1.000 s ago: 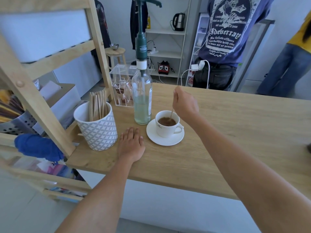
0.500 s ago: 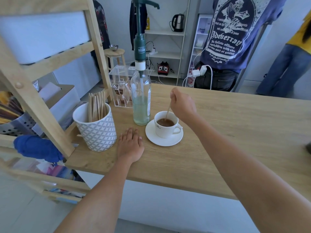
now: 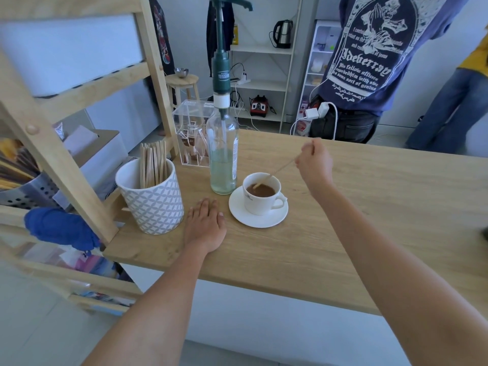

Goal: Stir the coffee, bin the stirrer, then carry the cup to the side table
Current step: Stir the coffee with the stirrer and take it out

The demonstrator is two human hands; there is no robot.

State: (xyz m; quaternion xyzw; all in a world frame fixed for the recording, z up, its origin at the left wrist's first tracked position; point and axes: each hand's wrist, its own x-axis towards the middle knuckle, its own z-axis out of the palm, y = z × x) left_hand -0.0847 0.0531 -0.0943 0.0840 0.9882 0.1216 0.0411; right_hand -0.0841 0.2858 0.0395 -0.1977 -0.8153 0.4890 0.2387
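Note:
A white coffee cup [image 3: 260, 200] full of brown coffee stands on a white saucer [image 3: 239, 213] on the wooden counter [image 3: 369, 207]. A thin wooden stirrer [image 3: 277, 171] slants from the cup's rim up to the right, its lower tip just over the coffee. My right hand [image 3: 314, 162] is to the right of the cup and pinches the stirrer's upper end. My left hand [image 3: 204, 225] lies flat on the counter, just left of the saucer, holding nothing.
A patterned mug of wooden stirrers [image 3: 151, 194] stands left of my left hand. A glass pump bottle [image 3: 223, 159] and a clear sachet box [image 3: 191, 133] are behind the cup. A wooden shelf frame [image 3: 71, 165] rises at left. Two people stand beyond the counter [image 3: 369, 62].
My right hand has moved right and away from over the cup, tilting the stirrer and lifting its tip almost out of the coffee. The left hand has stayed flat.

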